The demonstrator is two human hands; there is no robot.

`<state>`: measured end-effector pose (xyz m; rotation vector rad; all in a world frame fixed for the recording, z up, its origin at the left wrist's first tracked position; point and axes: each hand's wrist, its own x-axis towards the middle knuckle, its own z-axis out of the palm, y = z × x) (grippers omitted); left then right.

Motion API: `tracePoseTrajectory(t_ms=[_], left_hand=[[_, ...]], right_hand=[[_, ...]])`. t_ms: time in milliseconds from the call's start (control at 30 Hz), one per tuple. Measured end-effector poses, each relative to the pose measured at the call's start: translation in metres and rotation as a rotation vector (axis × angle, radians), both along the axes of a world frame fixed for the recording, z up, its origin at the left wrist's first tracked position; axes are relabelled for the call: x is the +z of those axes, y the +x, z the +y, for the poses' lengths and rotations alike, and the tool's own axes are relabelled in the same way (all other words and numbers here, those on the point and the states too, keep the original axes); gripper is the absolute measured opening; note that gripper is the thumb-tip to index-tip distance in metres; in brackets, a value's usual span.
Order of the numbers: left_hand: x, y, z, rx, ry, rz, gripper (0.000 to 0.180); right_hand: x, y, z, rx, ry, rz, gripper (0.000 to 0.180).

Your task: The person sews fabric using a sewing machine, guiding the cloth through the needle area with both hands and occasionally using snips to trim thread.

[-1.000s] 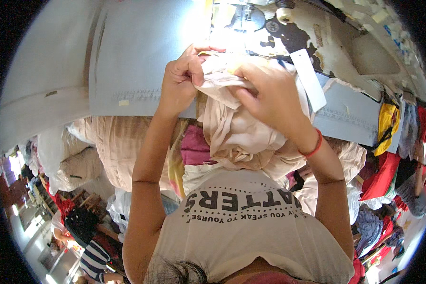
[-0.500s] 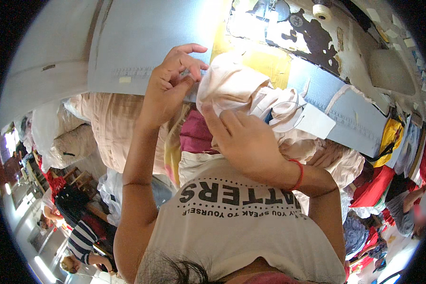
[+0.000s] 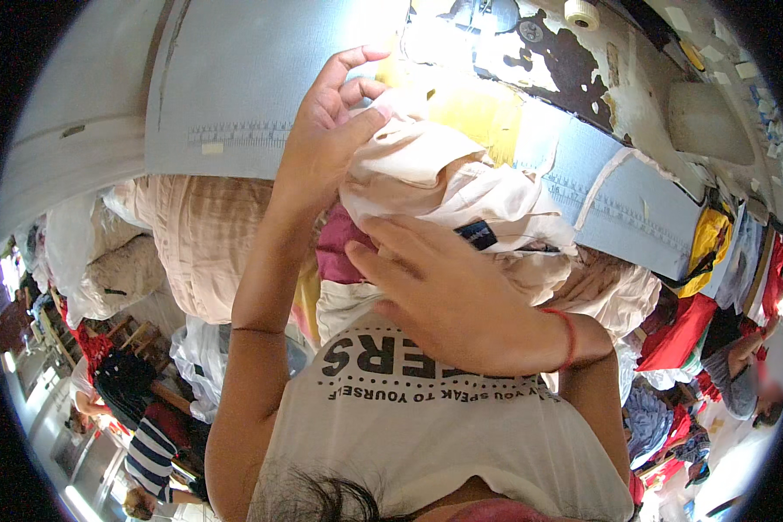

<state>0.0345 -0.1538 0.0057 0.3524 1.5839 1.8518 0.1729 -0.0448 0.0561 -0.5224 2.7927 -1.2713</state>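
A cream garment (image 3: 426, 157) lies bunched at the near edge of the blue-grey work surface, with a small dark label (image 3: 476, 234) showing on its right part. My left hand (image 3: 326, 126) is at its upper left corner, thumb tip against the cloth, with the index and middle fingers curved and apart. Below the garment, my right hand (image 3: 435, 278) stretches leftward with its fingers loosely apart, the fingertips beside the garment's lower edge and a maroon cloth (image 3: 344, 248). Nothing shows in its grasp.
Brightly lit sewing machine parts (image 3: 496, 35) and a worn metal plate are beyond the garment. Printed rulers (image 3: 239, 133) run along the surface. Beige cloth (image 3: 204, 239) hangs over the near edge at left; a yellow bag (image 3: 709, 248) hangs at right. Other people are at both sides.
The garment has shifted left and nearer; its dark label now shows more, and the white tag is out of sight. My left hand moved up, my right hand down toward me.
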Motion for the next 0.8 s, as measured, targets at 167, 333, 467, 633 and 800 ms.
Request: tracePoseTrajectory(t_ms=[167,333,467,633,800], left_hand=[[0.005,-0.011,-0.005,-0.052,-0.069,0.175,0.054],[0.002,-0.023,0.003,-0.08,-0.015,0.119,0.057],[-0.001,-0.029,0.002,-0.09,-0.042,0.102,0.059],[-0.008,-0.035,-0.005,-0.131,-0.131,0.123,0.058],[-0.007,-0.03,0.0,-0.113,-0.166,0.155,0.055]], right_hand=[[-0.013,-0.04,0.066,-0.45,-0.406,-0.574,0.033],[-0.052,-0.076,0.077,-0.395,-1.099,-0.578,0.039],[-0.072,-0.088,0.069,-0.448,-1.049,-0.439,0.041],[-0.064,-0.09,0.067,-0.556,-0.934,-0.248,0.032],[-0.053,-0.092,0.063,-0.608,-1.048,-0.265,0.027]])
